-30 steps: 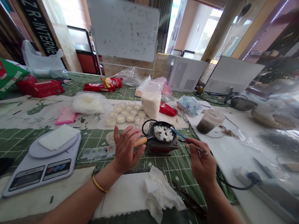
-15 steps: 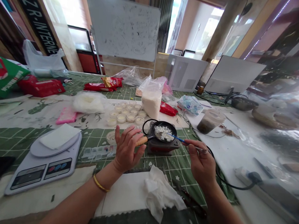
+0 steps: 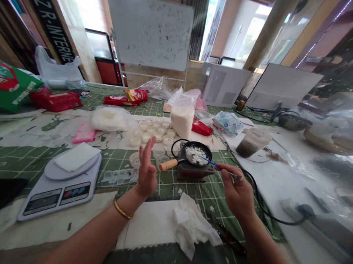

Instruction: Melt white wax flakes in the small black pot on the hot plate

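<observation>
While the left hand (image 3: 146,174) stands raised, fingers spread and holding nothing, just beside a wooden pan handle (image 3: 168,164), the right hand (image 3: 237,196) pinches a thin blue stick (image 3: 212,163), its tip at the white flakes (image 3: 195,155) in a small black pan (image 3: 199,146) on a compact burner (image 3: 192,172). A green grid cutting mat (image 3: 167,189) runs between the burner and a crumpled tissue (image 3: 194,224). Farther left sit a digital kitchen scale (image 3: 59,190) and, high up, a dark sign (image 3: 47,24) reading "DZR-INTERNE".
</observation>
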{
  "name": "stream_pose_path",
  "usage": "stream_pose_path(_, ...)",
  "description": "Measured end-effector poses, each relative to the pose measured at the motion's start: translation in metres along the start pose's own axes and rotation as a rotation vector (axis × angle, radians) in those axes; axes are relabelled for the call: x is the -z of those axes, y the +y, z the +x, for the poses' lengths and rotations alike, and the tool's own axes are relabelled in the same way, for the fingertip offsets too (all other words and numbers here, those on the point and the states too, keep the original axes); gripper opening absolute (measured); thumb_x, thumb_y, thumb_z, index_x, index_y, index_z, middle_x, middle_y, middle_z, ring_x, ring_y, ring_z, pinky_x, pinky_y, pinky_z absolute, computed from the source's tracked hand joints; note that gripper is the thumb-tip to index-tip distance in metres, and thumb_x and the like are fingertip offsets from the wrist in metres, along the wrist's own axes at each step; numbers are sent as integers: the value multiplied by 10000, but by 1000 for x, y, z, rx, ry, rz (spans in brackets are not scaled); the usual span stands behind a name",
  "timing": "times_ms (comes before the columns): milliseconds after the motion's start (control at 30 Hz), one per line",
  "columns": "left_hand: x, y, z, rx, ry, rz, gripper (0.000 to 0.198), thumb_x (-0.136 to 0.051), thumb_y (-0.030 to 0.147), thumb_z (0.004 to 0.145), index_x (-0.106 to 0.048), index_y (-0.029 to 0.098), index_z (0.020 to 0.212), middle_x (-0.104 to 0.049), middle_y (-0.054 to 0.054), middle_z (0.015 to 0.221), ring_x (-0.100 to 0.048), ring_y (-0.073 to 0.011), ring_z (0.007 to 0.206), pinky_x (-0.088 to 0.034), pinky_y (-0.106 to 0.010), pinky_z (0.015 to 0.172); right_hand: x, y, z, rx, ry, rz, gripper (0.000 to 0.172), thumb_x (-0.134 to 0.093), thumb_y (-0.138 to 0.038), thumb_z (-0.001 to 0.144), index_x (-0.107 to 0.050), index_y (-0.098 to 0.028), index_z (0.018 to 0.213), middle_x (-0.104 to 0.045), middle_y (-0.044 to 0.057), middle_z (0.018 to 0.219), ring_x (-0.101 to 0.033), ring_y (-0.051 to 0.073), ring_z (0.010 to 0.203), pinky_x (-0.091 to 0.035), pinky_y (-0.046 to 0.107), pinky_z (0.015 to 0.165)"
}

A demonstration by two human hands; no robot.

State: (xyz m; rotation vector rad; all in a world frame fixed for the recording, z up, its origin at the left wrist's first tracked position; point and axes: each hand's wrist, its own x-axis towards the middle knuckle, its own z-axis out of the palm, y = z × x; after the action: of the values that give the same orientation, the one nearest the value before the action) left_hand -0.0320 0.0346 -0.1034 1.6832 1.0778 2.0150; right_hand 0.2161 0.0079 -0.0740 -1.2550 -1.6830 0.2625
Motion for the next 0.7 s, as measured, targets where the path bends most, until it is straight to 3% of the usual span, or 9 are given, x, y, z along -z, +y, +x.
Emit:
stream_pose_path(67,7,4,16,286,238,-317,661,-222,699,802,-465,217,1182,-468,-127,1317,-398,-258,1254,-238,-479,1068,0,0,0,15,-5,5,201,-487,-273,856,-617,-219,1000,-654,52,913,-583,192,892,-448,360,814)
stream_pose_path(133,19,9,35,580,396,-568,621,-211,709,782,-511,212,1001,-554,-130,1190,-515,-263,1137,-362,-490,978,-1,0,0,33,3,12,196,-491,-264,854,-616,-219,998,-656,52,905,-582,193,890,-449,365,814)
stream_pose_path(233,30,11,52,706,540,-682,543,-223,666,795,-511,211,858,-623,-96,960,-609,-228,933,-464,-442,836,-1,-1,0,53,41,50,195,-490,-244,854,-608,-220,1007,-650,54,916,-583,189,885,-453,363,805)
stream_pose_path(300,29,7,50,670,514,-623,500,-249,619,816,-511,198,750,-607,-59,758,-611,-191,743,-483,-382,719,-1,-1,0,79,23,70,189,-490,-234,853,-611,-220,998,-641,55,916,-579,188,894,-454,360,803)
stream_pose_path(400,18,-5,29,410,351,-341,493,-305,579,840,-440,194,564,-448,7,521,-489,-135,536,-424,-298,604,0,0,1,95,10,49,181,-491,-232,852,-616,-220,982,-635,54,901,-574,189,900,-452,361,807)
stream_pose_path(500,10,-13,7,131,116,55,529,-271,590,861,-393,206,517,-411,4,516,-434,-142,550,-374,-304,626,0,0,2,62,69,-17,183,-492,-246,851,-616,-221,984,-643,52,904,-575,192,893,-449,369,814)
stream_pose_path(567,11,-13,-1,14,-41,217,539,-216,577,879,-378,211,518,-397,4,514,-400,-145,538,-351,-327,655,0,-1,2,42,40,-30,179,-493,-260,852,-620,-225,972,-653,47,888,-577,193,886,-448,370,815)
stream_pose_path(633,14,-12,-3,-30,-117,265,542,-191,571,884,-355,214,511,-363,13,498,-361,-141,510,-336,-339,656,0,-3,3,24,2,6,181,-483,-263,858,-615,-225,976,-658,45,888,-582,188,882,-450,365,815)
stream_pose_path(700,17,-10,-2,-26,-117,257,537,-177,560,890,-324,218,504,-330,16,492,-337,-140,497,-327,-335,617,0,-4,3,16,-3,40,187,-474,-259,863,-607,-221,989,-655,51,910,-583,185,890,-449,363,820)
